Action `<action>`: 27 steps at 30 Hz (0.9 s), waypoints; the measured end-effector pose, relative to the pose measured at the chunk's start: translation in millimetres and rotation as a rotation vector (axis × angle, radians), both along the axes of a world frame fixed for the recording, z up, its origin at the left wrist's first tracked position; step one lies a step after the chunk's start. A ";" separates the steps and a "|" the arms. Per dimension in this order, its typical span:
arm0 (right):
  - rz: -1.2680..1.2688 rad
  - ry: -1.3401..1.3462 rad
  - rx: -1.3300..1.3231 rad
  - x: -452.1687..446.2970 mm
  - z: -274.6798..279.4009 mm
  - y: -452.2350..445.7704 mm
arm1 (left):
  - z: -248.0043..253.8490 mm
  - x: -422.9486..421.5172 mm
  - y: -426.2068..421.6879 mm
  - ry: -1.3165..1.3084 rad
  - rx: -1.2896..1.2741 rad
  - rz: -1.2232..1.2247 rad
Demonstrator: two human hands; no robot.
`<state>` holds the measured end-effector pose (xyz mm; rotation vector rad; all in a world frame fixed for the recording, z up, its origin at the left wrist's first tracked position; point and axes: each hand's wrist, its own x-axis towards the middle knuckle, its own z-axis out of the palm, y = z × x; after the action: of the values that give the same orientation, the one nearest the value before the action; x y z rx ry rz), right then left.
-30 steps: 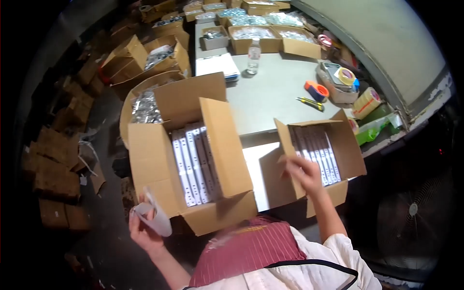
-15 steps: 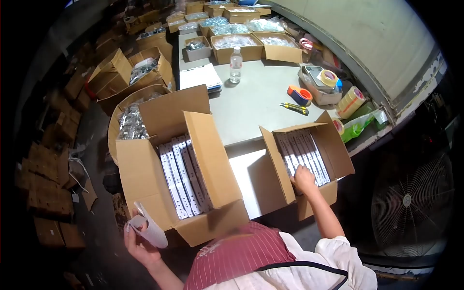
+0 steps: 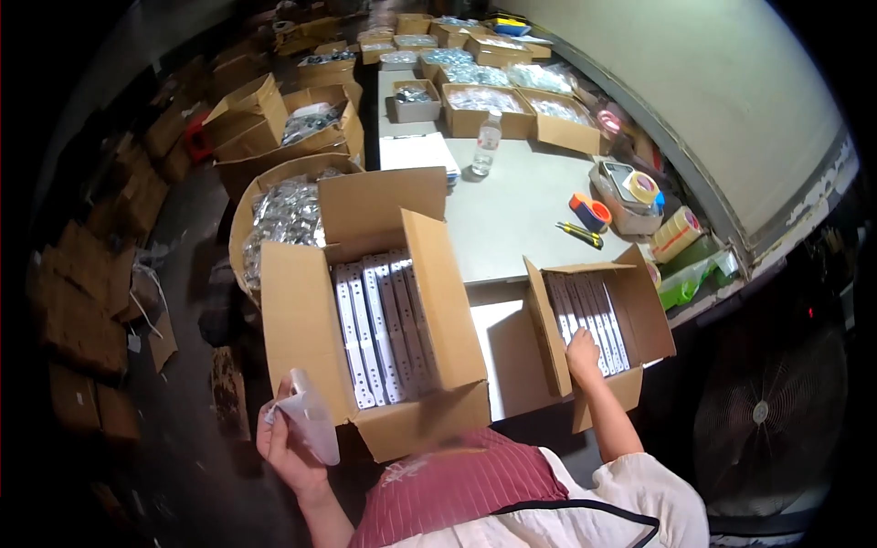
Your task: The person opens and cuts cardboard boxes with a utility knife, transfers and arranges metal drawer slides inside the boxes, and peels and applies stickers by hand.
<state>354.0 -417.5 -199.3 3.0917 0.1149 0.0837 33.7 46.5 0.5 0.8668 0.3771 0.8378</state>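
My left hand (image 3: 290,447) is closed on a translucent plastic bag (image 3: 313,422), held beside the near left corner of the larger open carton (image 3: 297,320). White metal rails (image 3: 370,338) punched with holes stand on edge in a row inside that carton. My right hand (image 3: 583,354) reaches into the smaller open carton (image 3: 656,315), fingers bent at the near left end of another row of rails (image 3: 598,315). Its fingertips are partly hidden, and I cannot tell whether a rail is gripped or only touched.
A water bottle (image 3: 487,143), papers (image 3: 416,153), tape rolls (image 3: 591,212) and a yellow cutter (image 3: 580,235) lie on the table (image 3: 512,210). Boxes of bagged parts (image 3: 489,105) fill its far end. A carton of metal parts (image 3: 283,215) stands left; a fan (image 3: 763,420) stands right.
The view has shifted, so the cartons and table appear further right. My left hand still holds the plastic bag, and my right hand stays at the rails in the smaller carton.
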 end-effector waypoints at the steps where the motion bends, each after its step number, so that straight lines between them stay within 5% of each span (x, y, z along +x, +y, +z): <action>1: 0.068 -0.014 0.038 7.5 -7.1 -9.6 | 2.6 0.9 -0.7 -0.025 -0.013 0.001; 8: 0.102 0.151 0.404 3.7 68.7 -21.7 | 0.0 -2.8 5.9 -0.027 -0.077 -0.012; 12: -0.080 0.313 1.200 -17.0 108.8 -3.1 | -1.3 -1.1 4.4 -0.006 -0.073 0.014; 16: 0.030 0.375 1.474 -67.8 185.2 53.2 | 4.1 1.5 1.9 0.028 -0.113 0.055; 18: 0.152 0.480 1.557 -94.4 219.3 96.6 | 3.7 1.3 2.9 0.029 -0.107 0.045; 22: 0.280 1.115 1.850 -141.1 218.2 181.1 | 3.5 0.2 1.4 -0.028 -0.148 0.048; 26: 0.041 1.472 1.847 -181.4 226.5 272.2 | 5.3 -3.4 4.7 -0.056 -0.194 0.029; 27: 0.038 1.375 1.784 -177.7 224.6 286.5 | 5.7 -4.6 5.4 -0.047 -0.204 0.030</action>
<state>176.3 -131.0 25.3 3.1835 0.1707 -3.5390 29.1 51.9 6.3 0.6526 0.4274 0.8305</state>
